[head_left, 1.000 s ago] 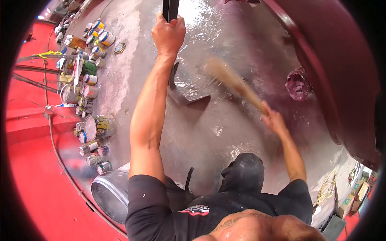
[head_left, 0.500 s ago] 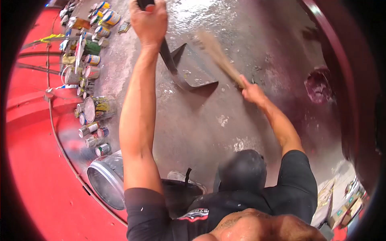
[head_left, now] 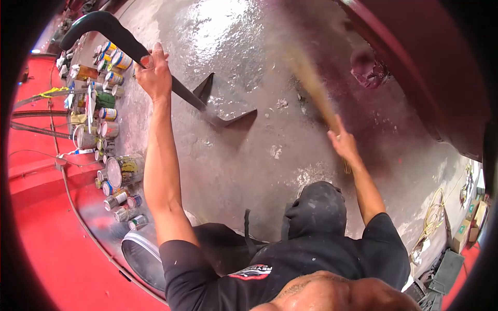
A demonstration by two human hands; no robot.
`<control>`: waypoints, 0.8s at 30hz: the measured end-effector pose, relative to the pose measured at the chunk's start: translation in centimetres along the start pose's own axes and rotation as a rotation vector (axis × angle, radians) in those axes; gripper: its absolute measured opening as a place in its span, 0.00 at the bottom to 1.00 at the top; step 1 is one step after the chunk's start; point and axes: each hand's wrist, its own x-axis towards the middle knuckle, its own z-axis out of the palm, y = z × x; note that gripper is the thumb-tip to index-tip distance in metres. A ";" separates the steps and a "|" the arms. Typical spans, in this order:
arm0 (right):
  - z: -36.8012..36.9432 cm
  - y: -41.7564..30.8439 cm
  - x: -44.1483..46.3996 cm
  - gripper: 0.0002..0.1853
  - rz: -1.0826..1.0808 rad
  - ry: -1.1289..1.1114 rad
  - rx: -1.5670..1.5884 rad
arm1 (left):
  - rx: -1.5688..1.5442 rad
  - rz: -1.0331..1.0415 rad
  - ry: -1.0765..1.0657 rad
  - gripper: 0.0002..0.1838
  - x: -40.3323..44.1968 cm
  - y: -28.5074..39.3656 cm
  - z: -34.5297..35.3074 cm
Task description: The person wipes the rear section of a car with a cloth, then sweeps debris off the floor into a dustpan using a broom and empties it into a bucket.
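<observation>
My left hand (head_left: 154, 80) is closed around the black handle of a dustpan (head_left: 188, 95). The handle's curved end rises to the upper left, while the pan rests on the wet-looking grey floor. In my right hand (head_left: 344, 146) is the wooden handle of a brush (head_left: 315, 87), gripped with a finger along it. Motion blurs the brush, so its bristles do not show clearly. Its head is off to the right of the pan, apart from it. Small bits of debris (head_left: 281, 103) lie on the floor between the two.
Several paint cans (head_left: 124, 171) line the red wall (head_left: 41, 228) at left. Near my left side a large bucket (head_left: 145, 256) lies tilted. A dark red panel (head_left: 410, 62) overhangs the right, with a crumpled purplish piece (head_left: 369, 75) by it. Coiled cord (head_left: 434, 212) lies lower right.
The brush has swung right, away from the dustpan. My left hand has shifted left and lower in view, and the handle's curved end now shows. The whole view has also turned somewhat.
</observation>
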 end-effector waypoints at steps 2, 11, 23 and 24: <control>2.9 3.4 3.5 0.41 0.065 0.148 0.047 | 0.026 -0.073 -0.024 0.14 -1.3 1.1 -0.7; 15.5 -5.6 -3.2 0.46 -0.114 -0.259 0.237 | 0.172 -0.005 -0.083 0.15 -0.7 0.2 0.5; 4.8 -13.9 -3.1 0.41 -0.515 -0.525 -0.040 | 0.354 0.140 0.020 0.18 -0.5 -1.6 0.8; 3.4 -13.8 -3.6 0.40 -0.517 -0.548 -0.044 | 0.362 0.145 0.029 0.18 -0.3 -1.8 0.5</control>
